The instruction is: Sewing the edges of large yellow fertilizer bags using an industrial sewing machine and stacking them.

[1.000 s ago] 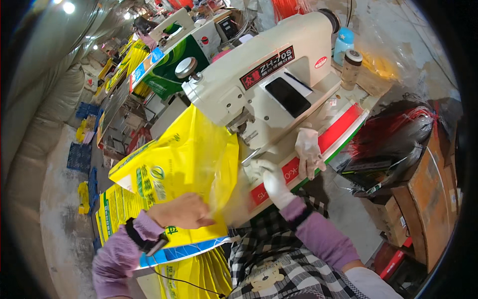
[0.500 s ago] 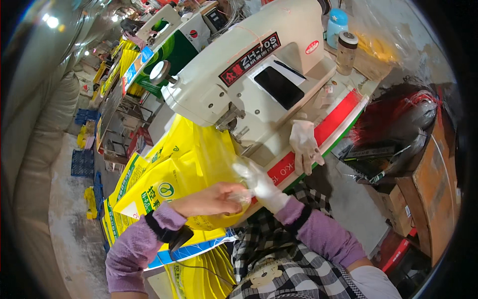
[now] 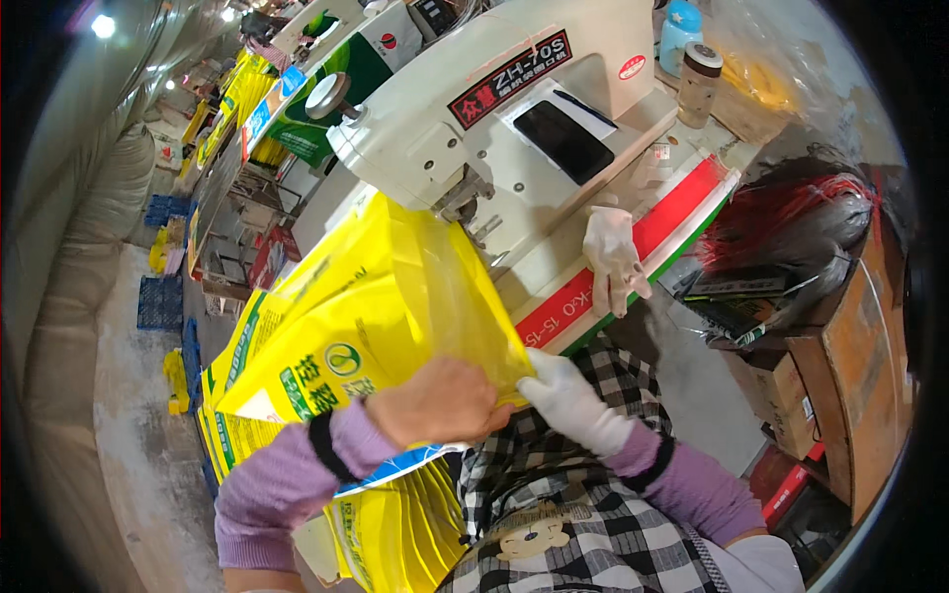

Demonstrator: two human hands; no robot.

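Observation:
A large yellow printed plastic sack lies across the front of a cream industrial sewing machine, its upper part close to the needle area. My left hand, bare, is closed in a fist on the sack's near edge. My right hand, in a white glove, pinches the sack's right corner, and the film between the machine and this hand is stretched taut. The fingertips of both hands are partly hidden. Below my left forearm hangs a stack of folded yellow sacks.
A black phone rests on the machine base. An empty white glove lies over the red strip on the table edge. A lidded bottle and a blue bottle stand behind. At right is a wooden-sided box.
My hands were close together and have moved apart. The right one has pulled the sack's corner out to the right, tightening the film. The view has shifted slightly.

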